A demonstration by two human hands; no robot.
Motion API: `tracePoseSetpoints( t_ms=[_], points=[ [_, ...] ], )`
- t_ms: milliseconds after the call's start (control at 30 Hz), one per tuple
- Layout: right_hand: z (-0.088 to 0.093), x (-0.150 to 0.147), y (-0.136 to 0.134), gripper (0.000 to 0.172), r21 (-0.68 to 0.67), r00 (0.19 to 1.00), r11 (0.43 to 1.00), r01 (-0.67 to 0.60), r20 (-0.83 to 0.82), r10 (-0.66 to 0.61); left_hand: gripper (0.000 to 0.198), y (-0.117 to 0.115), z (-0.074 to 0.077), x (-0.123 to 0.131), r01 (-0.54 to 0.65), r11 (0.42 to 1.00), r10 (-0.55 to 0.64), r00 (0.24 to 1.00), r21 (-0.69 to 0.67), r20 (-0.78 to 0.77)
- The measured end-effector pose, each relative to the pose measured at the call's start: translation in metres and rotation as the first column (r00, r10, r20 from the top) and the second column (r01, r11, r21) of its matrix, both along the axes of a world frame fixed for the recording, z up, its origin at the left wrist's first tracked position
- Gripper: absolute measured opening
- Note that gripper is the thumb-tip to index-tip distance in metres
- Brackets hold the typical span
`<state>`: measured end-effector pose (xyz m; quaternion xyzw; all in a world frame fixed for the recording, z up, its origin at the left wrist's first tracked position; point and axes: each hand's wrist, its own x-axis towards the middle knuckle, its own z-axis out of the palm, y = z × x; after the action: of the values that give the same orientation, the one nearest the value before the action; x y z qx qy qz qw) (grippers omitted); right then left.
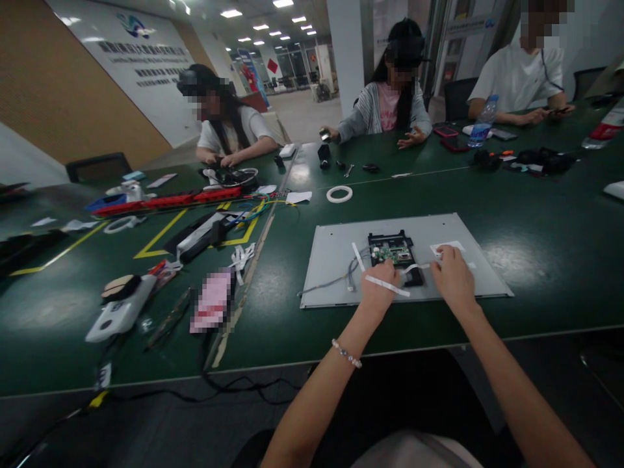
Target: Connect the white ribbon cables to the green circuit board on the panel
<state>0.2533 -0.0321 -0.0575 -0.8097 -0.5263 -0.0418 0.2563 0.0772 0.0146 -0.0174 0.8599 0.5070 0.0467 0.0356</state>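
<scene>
Head view. A grey panel (331,257) lies flat on the green table (536,260), directly in front of the person. A circuit board (390,251) in a black frame sits near the middle of the panel. Thin wires (336,279) run from it toward the panel's left edge.

The left hand (377,287) rests on the panel at the near edge of the circuit board. Its fingers are curled downward, fingertips at the board. A flat white strip (390,286) runs across the back of this hand. The fingertips are hidden, so it cannot be determined whether they pinch the strip or the board. A bead bracelet (347,354) is on the left wrist.

The right hand (453,276) lies just right of the board, well opened, palm down. Its fingers are stretched forward, with the tips on a white label (447,246) stuck to the panel. It grips nothing.

A white tape ring (339,194) lies on the table beyond the panel, well apart from both hands. Three other persons sit along the far side of the table.
</scene>
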Motion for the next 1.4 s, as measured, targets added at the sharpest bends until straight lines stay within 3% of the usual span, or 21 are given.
tracePoseSetpoints(
  t_ms=[67,167,267,400,467,533,667,800,900,1033,1200,1400],
  points=[
    [0.004,0.001,-0.007,0.028,0.075,0.998,0.997,-0.019,-0.061,0.024,0.022,-0.005,0.003,-0.005,-0.008,1.0,0.008,1.0,0.007,-0.022],
    [0.013,-0.011,-0.028,0.028,0.18,0.934,0.972,-0.151,-0.296,0.2,0.024,-0.017,0.008,-0.01,0.006,1.0,-0.006,0.999,0.011,-0.038],
    [0.022,-0.038,-0.057,0.037,0.147,0.712,0.927,-0.344,-0.603,0.36,0.025,-0.03,0.014,-0.011,0.053,0.999,-0.053,0.998,0.001,-0.021],
    [0.03,-0.064,-0.082,0.04,0.166,0.405,0.867,-0.47,-0.832,0.379,0.022,-0.037,0.021,-0.006,0.063,0.998,-0.063,0.998,-0.021,-0.001],
    [0.032,-0.067,-0.085,0.038,0.216,0.311,0.864,-0.456,-0.87,0.382,0.021,-0.037,0.022,-0.005,0.054,0.999,-0.054,0.999,-0.005,-0.005],
    [0.033,-0.065,-0.086,0.033,0.25,0.278,0.879,-0.406,-0.882,0.379,0.02,-0.035,0.021,-0.004,0.054,0.998,-0.054,0.998,0.011,-0.015],
    [0.041,-0.055,-0.088,0.031,0.262,0.249,0.914,-0.309,-0.905,0.344,0.022,-0.03,0.017,-0.013,0.023,0.999,-0.024,0.999,-0.037,-0.032],
    [0.052,-0.036,-0.077,0.037,0.323,0.256,0.943,-0.074,-0.908,0.331,0.027,-0.016,0.024,-0.029,-0.049,0.998,0.047,0.998,-0.038,-0.039],
    [0.054,-0.016,-0.044,0.043,0.346,0.34,0.937,0.042,-0.887,0.312,0.03,0.003,0.038,-0.035,-0.085,0.996,0.084,0.996,0.032,0.012],
    [0.045,0.001,0.022,0.048,0.339,0.441,0.94,0.045,-0.851,0.286,0.03,0.035,0.049,-0.023,-0.075,0.992,0.06,0.988,0.105,0.14],
    [0.019,-0.001,0.073,0.041,0.3,0.544,0.954,0.012,-0.803,0.245,0.036,0.072,0.029,0.005,0.044,0.987,-0.082,0.964,0.154,0.253],
    [0.001,-0.001,0.075,0.028,0.257,0.635,0.966,-0.032,-0.741,0.218,0.038,0.087,-0.002,0.022,0.19,0.976,-0.209,0.956,0.106,0.207]
  ],
)
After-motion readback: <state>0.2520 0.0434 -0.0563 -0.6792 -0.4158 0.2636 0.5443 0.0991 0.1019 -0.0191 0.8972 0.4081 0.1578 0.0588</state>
